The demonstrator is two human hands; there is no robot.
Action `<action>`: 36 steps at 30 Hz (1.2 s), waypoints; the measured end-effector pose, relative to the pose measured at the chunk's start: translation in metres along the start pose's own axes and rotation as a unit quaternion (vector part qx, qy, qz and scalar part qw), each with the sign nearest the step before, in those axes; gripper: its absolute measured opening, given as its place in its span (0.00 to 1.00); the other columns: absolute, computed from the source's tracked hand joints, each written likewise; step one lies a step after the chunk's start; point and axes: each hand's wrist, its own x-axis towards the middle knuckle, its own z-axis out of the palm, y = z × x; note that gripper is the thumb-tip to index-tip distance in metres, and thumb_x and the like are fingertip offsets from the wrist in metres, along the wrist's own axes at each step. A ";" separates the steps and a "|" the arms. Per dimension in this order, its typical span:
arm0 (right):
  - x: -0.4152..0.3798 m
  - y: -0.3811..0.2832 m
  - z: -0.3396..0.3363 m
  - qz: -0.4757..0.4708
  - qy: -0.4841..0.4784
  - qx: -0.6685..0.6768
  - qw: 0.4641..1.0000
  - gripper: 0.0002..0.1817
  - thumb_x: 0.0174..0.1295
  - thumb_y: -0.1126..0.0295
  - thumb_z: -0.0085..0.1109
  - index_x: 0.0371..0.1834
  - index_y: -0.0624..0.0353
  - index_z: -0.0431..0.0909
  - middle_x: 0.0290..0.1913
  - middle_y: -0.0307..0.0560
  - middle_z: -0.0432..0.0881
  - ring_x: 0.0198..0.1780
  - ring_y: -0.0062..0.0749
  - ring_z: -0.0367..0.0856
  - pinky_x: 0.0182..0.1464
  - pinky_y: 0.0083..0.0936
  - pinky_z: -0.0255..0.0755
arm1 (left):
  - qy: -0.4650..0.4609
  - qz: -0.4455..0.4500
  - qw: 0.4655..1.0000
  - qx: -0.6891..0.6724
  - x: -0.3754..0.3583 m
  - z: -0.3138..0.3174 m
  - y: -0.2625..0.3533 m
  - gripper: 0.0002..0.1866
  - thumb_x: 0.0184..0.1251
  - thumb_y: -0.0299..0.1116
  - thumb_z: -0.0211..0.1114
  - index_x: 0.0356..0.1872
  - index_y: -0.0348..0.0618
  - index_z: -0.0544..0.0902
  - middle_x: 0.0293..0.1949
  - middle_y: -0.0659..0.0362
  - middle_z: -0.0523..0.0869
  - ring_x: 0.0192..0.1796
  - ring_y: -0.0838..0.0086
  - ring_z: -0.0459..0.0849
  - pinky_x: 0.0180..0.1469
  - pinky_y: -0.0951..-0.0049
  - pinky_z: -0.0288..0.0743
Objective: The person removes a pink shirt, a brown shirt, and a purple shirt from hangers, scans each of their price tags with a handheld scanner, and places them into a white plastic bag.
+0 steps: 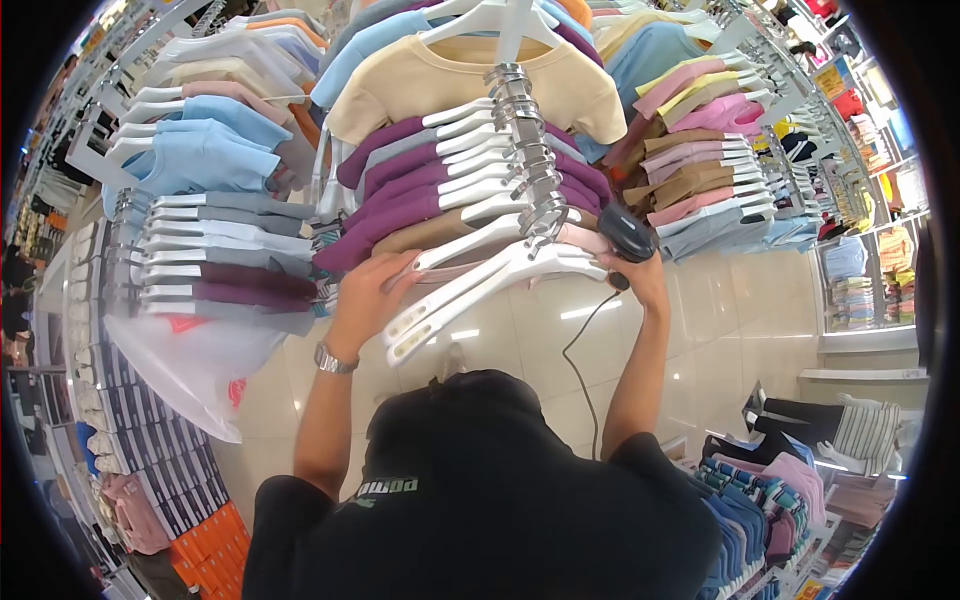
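My left hand (372,300), with a metal watch (334,360) on the wrist, is closed at the left shoulder of a pink garment (450,272) on a white hanger. My right hand (643,278) is closed round a black corded device (628,232), beside the other end of the hangers. Two bare white hangers (420,328) hang from the rail in front of the pink garment. Behind it, a brown garment (425,232) and several purple garments (400,208) hang on white hangers. The device's head hides part of the pink garment's right side.
A cream top (480,75) faces forward at the rail's far end. Other racks hold blue shirts (190,160) at left and brown and pink garments (700,175) at right. A white plastic bag (190,365) hangs at left. The black cable (580,375) trails down over the tiled floor.
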 end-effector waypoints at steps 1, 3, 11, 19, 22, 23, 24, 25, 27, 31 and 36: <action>-0.002 0.004 0.000 0.008 -0.002 0.018 1.000 0.18 0.47 0.77 0.78 0.41 0.63 0.83 0.33 0.39 0.83 0.29 0.20 0.78 0.33 0.23 0.73 | -0.005 -0.006 1.000 -0.022 -0.001 -0.001 -0.002 0.17 0.62 0.31 0.71 0.52 0.41 0.86 0.46 0.52 0.87 0.45 0.59 0.84 0.48 0.66 0.78; -0.005 0.011 0.003 -0.014 0.005 0.045 0.999 0.20 0.45 0.77 0.79 0.43 0.64 0.82 0.33 0.39 0.84 0.30 0.21 0.79 0.35 0.23 0.74 | 0.020 0.007 0.999 -0.026 -0.004 -0.002 -0.005 0.17 0.63 0.28 0.70 0.54 0.41 0.85 0.45 0.52 0.87 0.45 0.60 0.84 0.49 0.67 0.78; -0.008 0.052 0.011 -0.056 0.025 0.036 0.997 0.24 0.44 0.77 0.80 0.47 0.65 0.82 0.40 0.41 0.85 0.39 0.23 0.81 0.45 0.23 0.75 | 0.111 0.030 0.993 -0.010 -0.016 -0.001 -0.020 0.15 0.63 0.23 0.67 0.52 0.40 0.87 0.46 0.53 0.88 0.45 0.63 0.85 0.49 0.69 0.78; -0.016 0.049 0.010 -0.028 0.026 0.030 0.999 0.27 0.44 0.75 0.80 0.51 0.65 0.82 0.44 0.42 0.86 0.43 0.24 0.81 0.50 0.25 0.76 | 0.248 -0.104 0.957 -0.109 -0.044 0.020 -0.054 0.11 0.68 0.23 0.63 0.48 0.31 0.86 0.43 0.52 0.89 0.44 0.72 0.85 0.51 0.73 0.76; -0.019 0.048 0.015 -0.045 0.016 0.045 0.998 0.27 0.45 0.75 0.80 0.52 0.64 0.82 0.47 0.42 0.86 0.46 0.24 0.81 0.53 0.26 0.75 | 0.278 -0.216 0.931 -0.094 -0.062 0.032 -0.079 0.11 0.68 0.22 0.58 0.45 0.28 0.85 0.40 0.51 0.88 0.44 0.71 0.84 0.52 0.70 0.75; -0.019 0.050 0.018 -0.050 0.011 0.058 0.997 0.27 0.45 0.75 0.80 0.52 0.64 0.82 0.48 0.42 0.86 0.46 0.24 0.81 0.54 0.26 0.75 | 0.290 -0.226 0.924 -0.109 -0.068 0.040 -0.086 0.11 0.70 0.23 0.59 0.46 0.29 0.85 0.42 0.53 0.88 0.44 0.72 0.84 0.52 0.71 0.76; -0.019 0.053 0.019 -0.056 0.006 0.070 0.996 0.27 0.45 0.75 0.80 0.52 0.64 0.82 0.48 0.42 0.86 0.47 0.25 0.81 0.55 0.26 0.75 | 0.301 -0.237 0.915 -0.124 -0.069 0.046 -0.081 0.10 0.71 0.24 0.59 0.46 0.29 0.85 0.43 0.56 0.89 0.44 0.73 0.84 0.51 0.72 0.76; -0.018 0.059 0.022 -0.045 0.003 0.073 0.996 0.29 0.45 0.75 0.80 0.54 0.64 0.81 0.50 0.42 0.85 0.48 0.26 0.81 0.56 0.27 0.74 | 0.294 -0.236 0.916 -0.138 -0.072 0.054 -0.084 0.11 0.72 0.24 0.60 0.47 0.28 0.84 0.45 0.55 0.88 0.45 0.74 0.83 0.52 0.73 0.75; -0.018 0.062 0.024 -0.037 0.003 0.073 0.997 0.30 0.45 0.75 0.81 0.55 0.64 0.80 0.50 0.42 0.85 0.49 0.26 0.81 0.57 0.27 0.74 | 0.280 -0.235 0.916 -0.165 -0.079 0.077 -0.099 0.11 0.73 0.25 0.60 0.50 0.28 0.83 0.48 0.54 0.87 0.48 0.74 0.83 0.54 0.74 0.74; -0.020 0.068 0.021 -0.025 0.019 0.085 0.996 0.32 0.45 0.76 0.79 0.57 0.64 0.78 0.50 0.43 0.85 0.50 0.27 0.81 0.58 0.28 0.73 | 0.272 -0.218 0.883 -0.314 -0.069 0.110 -0.100 0.15 0.74 0.29 0.63 0.56 0.29 0.80 0.52 0.55 0.85 0.52 0.75 0.80 0.57 0.75 0.72; -0.021 0.079 0.013 -0.010 0.037 0.102 0.994 0.30 0.45 0.79 0.77 0.56 0.65 0.79 0.50 0.43 0.85 0.50 0.28 0.81 0.58 0.28 0.73 | 0.152 -0.228 0.915 -0.297 -0.059 0.126 -0.078 0.14 0.74 0.32 0.64 0.51 0.31 0.84 0.45 0.59 0.87 0.45 0.80 0.79 0.51 0.78 0.72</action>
